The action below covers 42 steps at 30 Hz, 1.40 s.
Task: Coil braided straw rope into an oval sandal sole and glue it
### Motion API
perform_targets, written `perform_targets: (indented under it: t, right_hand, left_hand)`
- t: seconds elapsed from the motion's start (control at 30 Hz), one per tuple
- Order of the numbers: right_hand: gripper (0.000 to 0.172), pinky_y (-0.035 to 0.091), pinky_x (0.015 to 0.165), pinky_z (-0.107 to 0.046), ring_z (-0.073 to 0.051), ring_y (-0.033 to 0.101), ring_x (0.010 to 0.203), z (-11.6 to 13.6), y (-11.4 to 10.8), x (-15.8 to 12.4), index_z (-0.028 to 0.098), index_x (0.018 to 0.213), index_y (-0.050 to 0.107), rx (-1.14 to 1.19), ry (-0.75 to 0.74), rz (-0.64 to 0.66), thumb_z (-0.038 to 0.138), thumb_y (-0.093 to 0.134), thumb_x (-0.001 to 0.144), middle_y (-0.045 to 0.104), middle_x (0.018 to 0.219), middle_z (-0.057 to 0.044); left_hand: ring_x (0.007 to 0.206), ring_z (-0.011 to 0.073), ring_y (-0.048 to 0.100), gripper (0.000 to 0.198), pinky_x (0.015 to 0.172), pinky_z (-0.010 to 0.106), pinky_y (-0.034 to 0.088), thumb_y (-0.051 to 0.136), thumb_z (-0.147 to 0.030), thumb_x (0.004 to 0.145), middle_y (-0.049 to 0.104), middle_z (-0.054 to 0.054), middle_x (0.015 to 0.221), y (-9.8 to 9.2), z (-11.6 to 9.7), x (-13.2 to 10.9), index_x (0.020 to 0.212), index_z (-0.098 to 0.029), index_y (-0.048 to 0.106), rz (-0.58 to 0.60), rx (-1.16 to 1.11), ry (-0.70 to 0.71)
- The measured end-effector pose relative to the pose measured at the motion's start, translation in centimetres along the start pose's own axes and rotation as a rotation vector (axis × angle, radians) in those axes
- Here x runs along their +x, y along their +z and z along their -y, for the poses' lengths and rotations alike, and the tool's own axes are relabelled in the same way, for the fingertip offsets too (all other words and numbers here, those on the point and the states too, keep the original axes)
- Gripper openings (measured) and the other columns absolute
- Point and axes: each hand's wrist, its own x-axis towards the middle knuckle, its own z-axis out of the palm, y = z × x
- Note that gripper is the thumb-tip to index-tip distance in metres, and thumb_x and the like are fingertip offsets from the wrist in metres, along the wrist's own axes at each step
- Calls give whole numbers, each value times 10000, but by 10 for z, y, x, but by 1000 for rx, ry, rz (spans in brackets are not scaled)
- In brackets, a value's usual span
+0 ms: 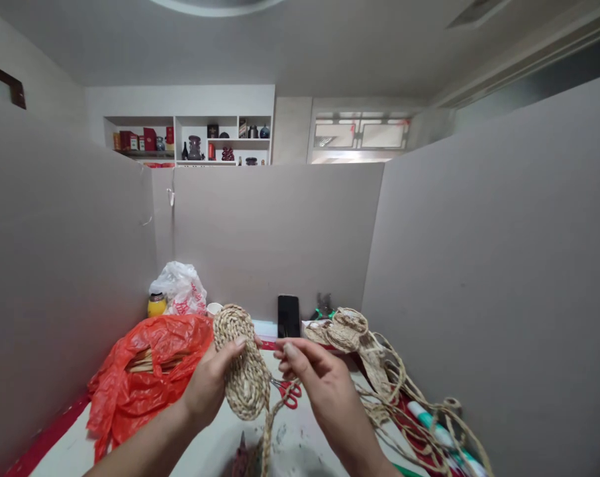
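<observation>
L hand (pixel 208 384) has a firm hold on oval braided-straw coil (pixel 245 381), tilted nr upright, thumb on front face, fingers behind; coil's held above worktop (pixel 200 456), just R of red plastic bag (pixel 114 377). Braid tail (pixel 267 434) hangs below it. R hand (pixel 322 381) raised nr coil, fingers curled in, thumb tip v. close to index; can't tell if it's pinching a fine strand. Red-handled scissors (pixel 293 396) on worktop btwn hands. White plastic bag (pixel 179 288) at back has red print, too crumpled to read.
</observation>
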Motion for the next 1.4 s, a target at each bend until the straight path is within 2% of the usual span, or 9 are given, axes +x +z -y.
perform_targets:
  t: [0.07, 0.17, 0.3, 0.53, 0.73, 0.8, 1.07, 1.3, 1.4]
  right_hand:
    - [384, 497, 811, -380, -247, 615, 934, 1, 5, -8, 167, 1094, 629, -344, -190, -22, 412, 645, 799, 679, 1027, -110]
    - [647, 485, 870, -542, -374, 576, 1082, -8, 19, -18, 77, 1263, 493, -758, -466, -34, 342, 677, 702, 611, 1191, -227]
    - [692, 498, 862, -578, -404, 580, 1090, -20, 31, -21, 38, 1269, 452, -963, -568, -80, 295, 657, 660, 606, 1191, -268]
    - [517, 511, 876, -486, -315, 621, 1026, -12, 28, -15, 129, 1184, 509, -863, -429, -16, 217, 606, 684, 650, 1108, -170]
    - [448, 511, 842, -405, -259, 628, 960, -1, 23, -13, 203, 1121, 515, -707, -427, -51, 169, 599, 683, 652, 1037, -83]
    - [460, 512, 836, -394, -255, 629, 958, 1, 22, -14, 201, 1123, 505, -679, -464, -58, 156, 596, 674, 647, 1034, -81]
    - [586, 523, 847, -373, -256, 624, 1000, 1, 23, -20, 220, 1187, 440, -597, -608, -45, 124, 586, 627, 635, 1098, -85]
    - [620, 530, 846, -375, -264, 629, 997, 0, 24, -20, 213, 1201, 421, -558, -666, -45, 128, 603, 614, 638, 1113, -94]
    - [631, 527, 853, -387, -272, 623, 1012, 1, 23, -21, 209, 1212, 418, -551, -696, -29, 122, 611, 618, 633, 1126, -110]
  left_hand:
    - [816, 189, 643, 273, 764, 290, 494, 639, -344, 792, 721, 61, 895, -2, 2, 1, 965, -137, 682, -33, 10, 59]
    - [1074, 223, 583, 315, 959, 328, 416, 596, -340, 839, 685, 64, 1100, -3, 7, 1, 1097, -165, 649, -37, 61, 125]
    - [1201, 235, 510, 385, 1058, 341, 326, 580, -382, 853, 617, 71, 1242, -1, 10, 0, 1175, -172, 609, -56, 141, 146]
    - [1227, 262, 487, 445, 1060, 377, 329, 589, -429, 837, 610, 87, 1247, -1, 10, 3, 1195, -167, 595, -31, 184, 97]
    - [1160, 322, 528, 624, 973, 445, 405, 748, -354, 697, 626, 128, 1195, -16, -12, 7, 1260, -174, 546, 325, 254, 69]
    - [1141, 332, 542, 660, 942, 443, 432, 777, -328, 664, 626, 141, 1192, -19, -19, 7, 1260, -167, 545, 382, 260, 89]
    - [1165, 353, 522, 688, 942, 420, 451, 859, -316, 534, 546, 142, 1310, -15, -28, 2, 1169, -189, 625, 371, 289, 175]
    - [901, 283, 647, 646, 807, 386, 521, 844, -400, 546, 673, 113, 994, -11, -25, 1, 1121, -188, 639, 408, 256, 197]
    - [932, 295, 638, 579, 803, 389, 524, 833, -397, 560, 633, 126, 1128, -7, -26, -2, 1071, -191, 656, 391, 246, 241]
